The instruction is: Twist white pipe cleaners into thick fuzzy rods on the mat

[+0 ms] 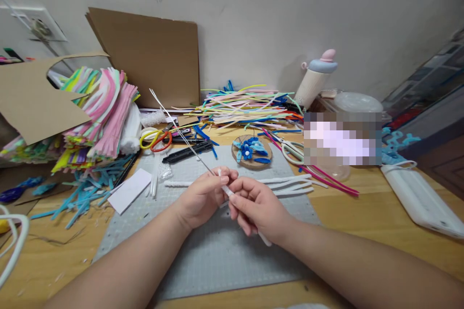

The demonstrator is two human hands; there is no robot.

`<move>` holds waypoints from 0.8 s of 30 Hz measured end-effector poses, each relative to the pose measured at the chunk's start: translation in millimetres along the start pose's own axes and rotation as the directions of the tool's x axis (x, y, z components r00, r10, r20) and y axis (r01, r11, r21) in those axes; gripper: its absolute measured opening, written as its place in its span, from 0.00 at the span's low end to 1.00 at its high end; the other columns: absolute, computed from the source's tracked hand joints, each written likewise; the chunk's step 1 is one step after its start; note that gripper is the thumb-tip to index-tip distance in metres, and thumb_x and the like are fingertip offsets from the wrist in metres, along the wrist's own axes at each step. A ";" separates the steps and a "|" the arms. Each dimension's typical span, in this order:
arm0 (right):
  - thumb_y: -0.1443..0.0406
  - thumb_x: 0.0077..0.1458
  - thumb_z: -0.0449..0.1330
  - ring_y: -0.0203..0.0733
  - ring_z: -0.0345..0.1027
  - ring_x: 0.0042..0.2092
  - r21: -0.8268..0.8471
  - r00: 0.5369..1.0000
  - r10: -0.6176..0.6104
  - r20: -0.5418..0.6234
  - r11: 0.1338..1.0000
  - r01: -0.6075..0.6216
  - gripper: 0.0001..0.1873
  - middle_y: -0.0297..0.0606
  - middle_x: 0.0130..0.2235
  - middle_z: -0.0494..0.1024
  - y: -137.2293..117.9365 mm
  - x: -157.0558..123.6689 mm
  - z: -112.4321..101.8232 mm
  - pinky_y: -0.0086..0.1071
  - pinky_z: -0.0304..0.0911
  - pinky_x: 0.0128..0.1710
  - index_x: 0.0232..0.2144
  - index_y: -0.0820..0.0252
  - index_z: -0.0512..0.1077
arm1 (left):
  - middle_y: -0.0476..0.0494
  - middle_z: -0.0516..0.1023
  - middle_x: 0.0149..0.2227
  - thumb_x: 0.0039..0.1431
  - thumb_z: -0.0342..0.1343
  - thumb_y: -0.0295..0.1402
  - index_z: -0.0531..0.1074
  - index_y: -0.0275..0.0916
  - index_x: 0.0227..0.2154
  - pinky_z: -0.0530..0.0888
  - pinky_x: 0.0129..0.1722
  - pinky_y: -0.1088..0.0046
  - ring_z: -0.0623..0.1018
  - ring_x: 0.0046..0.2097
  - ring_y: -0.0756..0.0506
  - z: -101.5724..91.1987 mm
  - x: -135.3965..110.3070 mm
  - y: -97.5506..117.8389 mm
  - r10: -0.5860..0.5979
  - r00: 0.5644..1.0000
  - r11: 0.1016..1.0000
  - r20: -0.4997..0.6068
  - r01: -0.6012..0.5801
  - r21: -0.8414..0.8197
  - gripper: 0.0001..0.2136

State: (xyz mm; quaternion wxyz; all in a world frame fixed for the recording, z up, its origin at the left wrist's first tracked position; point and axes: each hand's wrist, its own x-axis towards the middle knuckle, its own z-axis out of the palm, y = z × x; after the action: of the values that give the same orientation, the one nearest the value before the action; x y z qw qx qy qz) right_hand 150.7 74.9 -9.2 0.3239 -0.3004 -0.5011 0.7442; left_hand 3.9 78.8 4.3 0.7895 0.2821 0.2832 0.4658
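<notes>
Both hands meet over the grey cutting mat (224, 265). My left hand (201, 198) is closed on a white pipe cleaner (227, 190), and thin wires (177, 128) run from its fingers up to the left. My right hand (261, 207) pinches the same white pipe cleaner between thumb and fingers; a white end shows below its palm. How the wires and the pipe cleaner join is hidden by the fingers. Behind the hands, several white pipe cleaners (295, 191) lie on the mat. Farther back, a blue pipe-cleaner flower (248, 148) rests on a round wooden disc (253, 164).
Bundles of coloured pipe cleaners (112, 116) stand at left, with loose ones (246, 108) by the wall. Scissors (161, 141) and a black tool (186, 152) lie behind the mat. At right are more scissors (292, 150), a bottle (313, 82) and a white power bank-like device (422, 198).
</notes>
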 end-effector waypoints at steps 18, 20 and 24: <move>0.64 0.52 0.59 0.25 0.57 0.15 0.326 0.997 0.003 -0.071 0.945 0.020 0.08 0.29 0.21 0.70 -7.0 6.0 -3.5 0.17 0.48 0.11 0.32 0.62 0.64 | 0.49 0.75 0.25 0.46 0.63 0.31 0.72 0.35 0.24 0.68 0.35 0.77 0.74 0.30 0.52 -7.9 6.2 -0.4 0.201 0.970 0.978 -0.135 -0.192 0.083 0.07; 0.63 0.51 0.60 0.27 0.58 0.15 0.252 0.991 -0.004 -0.132 0.967 0.038 0.09 0.28 0.21 0.70 -5.4 6.7 -3.0 0.18 0.50 0.10 0.32 0.61 0.63 | 0.49 0.76 0.25 0.45 0.64 0.31 0.72 0.35 0.24 0.68 0.36 0.77 0.74 0.30 0.52 -7.6 6.5 -0.5 0.239 0.957 0.965 -0.167 -0.214 0.153 0.06; 0.62 0.50 0.60 0.27 0.57 0.14 0.232 0.987 -0.001 -0.162 0.972 0.040 0.11 0.27 0.21 0.70 -5.8 7.8 -3.1 0.18 0.50 0.09 0.32 0.60 0.62 | 0.49 0.77 0.26 0.43 0.65 0.30 0.74 0.36 0.25 0.67 0.36 0.77 0.73 0.30 0.52 -6.9 7.1 0.1 0.268 0.945 0.939 -0.190 -0.212 0.270 0.06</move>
State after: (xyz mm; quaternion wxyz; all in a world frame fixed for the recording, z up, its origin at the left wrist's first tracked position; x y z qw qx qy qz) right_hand 149.4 84.4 -5.6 0.4043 -0.3139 -0.3848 0.7681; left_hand 1.8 86.5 -1.6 0.6483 0.3561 0.3888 0.5493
